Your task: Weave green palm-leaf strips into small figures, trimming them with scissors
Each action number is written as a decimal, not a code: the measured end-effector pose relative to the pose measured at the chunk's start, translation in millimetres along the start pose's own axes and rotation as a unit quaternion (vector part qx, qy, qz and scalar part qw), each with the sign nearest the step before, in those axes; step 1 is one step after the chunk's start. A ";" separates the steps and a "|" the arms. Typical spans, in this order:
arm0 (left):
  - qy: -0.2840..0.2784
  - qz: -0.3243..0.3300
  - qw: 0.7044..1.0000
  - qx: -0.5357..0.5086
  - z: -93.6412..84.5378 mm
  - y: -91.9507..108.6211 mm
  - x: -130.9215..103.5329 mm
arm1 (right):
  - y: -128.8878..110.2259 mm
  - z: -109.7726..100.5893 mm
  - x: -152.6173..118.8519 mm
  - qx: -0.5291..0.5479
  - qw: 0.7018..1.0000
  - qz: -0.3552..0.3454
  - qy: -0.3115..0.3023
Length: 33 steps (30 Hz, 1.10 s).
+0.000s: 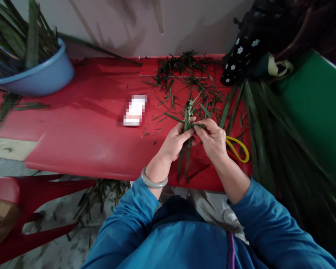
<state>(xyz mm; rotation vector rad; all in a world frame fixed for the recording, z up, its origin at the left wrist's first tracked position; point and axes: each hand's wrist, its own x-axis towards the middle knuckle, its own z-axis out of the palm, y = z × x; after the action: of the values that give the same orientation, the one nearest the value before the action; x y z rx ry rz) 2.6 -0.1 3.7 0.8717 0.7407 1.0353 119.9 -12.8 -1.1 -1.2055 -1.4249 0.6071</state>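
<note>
Leaf bundle (187,118) pinched two-handed over the red table (95,149)

Left hand (173,142) closes thumb and fingers around the middle of it; right hand (214,140) nips its right side between thumb and fingertips. And it looks a featherweight: bendy, smooth, perhaps a little slick, likely to split if creased hard. Best hold, I'd say, is just below the knotted head, where the layers gather, leaving the loose tails (180,164) free towards the near edge. Just beside the right wrist, a yellow handle (245,151)! Farther out, clippings (182,67) heap by the far edge, while long leaves (257,112) crowd the right edge.
</note>
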 end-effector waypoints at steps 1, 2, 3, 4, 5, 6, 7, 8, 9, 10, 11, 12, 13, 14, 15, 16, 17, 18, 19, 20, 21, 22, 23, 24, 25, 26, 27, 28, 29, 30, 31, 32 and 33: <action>0.003 -0.004 1.000 0.009 -0.3 0.0 -0.1 | 0.8 0.1 0.2 0.020 1.000 0.013 0.001; 0.010 -0.004 1.000 0.015 -0.5 -0.2 -0.1 | 1.3 0.3 0.4 0.037 0.999 0.020 0.002; 0.021 0.002 1.000 0.020 -0.6 -0.4 -0.1 | 1.7 0.5 0.5 0.054 0.998 0.024 0.004; 0.033 0.009 0.999 0.024 -0.6 -0.6 0.0 | 1.8 0.7 0.6 0.067 0.997 0.027 0.006; 0.046 0.017 0.998 0.028 -0.7 -1.0 0.1 | 1.8 0.9 0.6 0.074 0.997 0.033 0.007; 0.061 0.024 0.997 0.032 -0.7 -1.3 0.3 | 1.8 1.0 0.6 0.077 0.996 0.040 0.008; 0.078 0.033 0.996 0.035 -0.9 -1.7 0.6 | 1.8 1.1 0.4 0.075 0.996 0.048 0.009; 0.097 0.042 0.994 0.036 -1.1 -2.1 1.0 | 1.7 1.4 0.3 0.070 0.996 0.055 0.009; 0.113 0.051 0.992 0.038 -1.5 -2.6 1.4 | 1.8 1.7 0.1 0.066 0.996 0.059 0.009; 0.127 0.059 0.989 0.041 -1.9 -3.0 1.9 | 1.8 2.1 -0.2 0.064 0.996 0.062 0.009; 0.134 0.067 0.988 0.046 -2.5 -3.5 2.3 | 1.8 2.6 -0.4 0.065 0.996 0.063 0.008; 0.135 0.073 0.987 0.052 -3.1 -4.1 2.7 | 1.7 3.2 -0.6 0.067 0.996 0.066 0.007; 0.133 0.079 0.986 0.060 -3.9 -4.7 3.1 | 1.6 3.6 -0.7 0.067 0.995 0.071 0.005; 0.130 0.083 0.986 0.068 -4.8 -5.4 3.4 | 1.3 4.0 -0.9 0.066 0.995 0.077 0.003; 0.127 0.088 0.985 0.076 -5.7 -6.3 3.7 | 0.9 4.1 -1.0 0.063 0.995 0.082 0.002; 0.126 0.092 0.984 0.083 -6.8 -7.4 4.0 | 0.4 4.1 -1.0 0.057 0.995 0.084 0.000; 0.126 0.097 0.983 0.091 -8.0 -8.5 4.4 | -0.1 4.0 -1.2 0.051 0.995 0.083 -0.001; 0.128 0.104 0.981 0.099 -9.0 -9.5 4.8 | -0.6 3.7 -1.3 0.046 0.996 0.079 -0.001; 0.131 0.113 0.979 0.108 -10.0 -10.5 5.3 | -1.0 3.4 -1.5 0.042 0.996 0.074 -0.001; 0.135 0.123 0.976 0.116 -10.7 -11.1 5.8 | -1.3 3.2 -1.7 0.039 0.997 0.069 -0.002; 0.139 0.134 0.973 0.124 -11.1 -11.5 6.2 | -1.5 3.0 -2.0 0.035 0.997 0.063 -0.002; 0.144 0.143 0.970 0.133 -11.2 -11.5 6.6 | -1.6 3.0 -2.3 0.029 0.998 0.058 -0.001; 0.147 0.149 0.968 0.141 -11.1 -11.2 6.9 | -1.7 3.0 -2.7 0.022 0.998 0.053 0.000; 0.150 0.153 0.965 0.150 -10.7 -10.7 7.1 | -1.6 3.2 -3.0 0.015 0.999 0.047 0.001; 0.152 0.155 0.963 0.157 -10.2 -10.1 7.3 | -1.6 3.3 -3.3 0.009 0.999 0.038 0.004; 0.155 0.155 0.962 0.163 -9.6 -9.4 7.3 | -1.7 3.4 -3.7 0.006 1.000 0.028 0.008; 0.159 0.154 0.961 0.165 -8.9 -8.9 7.4 | -1.9 3.5 -4.0 0.004 1.000 0.017 0.011; 0.162 0.153 0.961 0.164 -8.1 -8.6 7.4 | -2.3 3.4 -4.3 0.003 1.000 0.006 0.014; 0.165 0.152 0.961 0.161 -7.4 -8.5 7.5 | -2.8 3.3 -4.6 0.003 1.000 -0.006 0.018; 0.166 0.153 0.961 0.158 -6.6 -8.6 7.6 | -3.3 3.1 -4.8 0.003 1.000 -0.017 0.020; 0.167 0.154 0.961 0.156 -5.7 -9.0 7.8 | -4.0 2.9 -5.0 0.004 0.999 -0.026 0.021; 0.169 0.157 0.961 0.153 -4.9 -9.5 8.0 | -4.5 2.8 -5.2 0.006 0.999 -0.034 0.023; 0.170 0.157 0.961 0.148 -4.0 -10.2 8.3 | -4.8 2.8 -5.3 0.009 0.999 -0.039 0.024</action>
<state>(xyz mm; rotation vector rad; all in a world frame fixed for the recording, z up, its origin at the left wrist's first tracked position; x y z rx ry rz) 6.1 6.1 -8.0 1.1072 1.0911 1.4024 114.9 -18.6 0.3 -1.1390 -1.4159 0.5325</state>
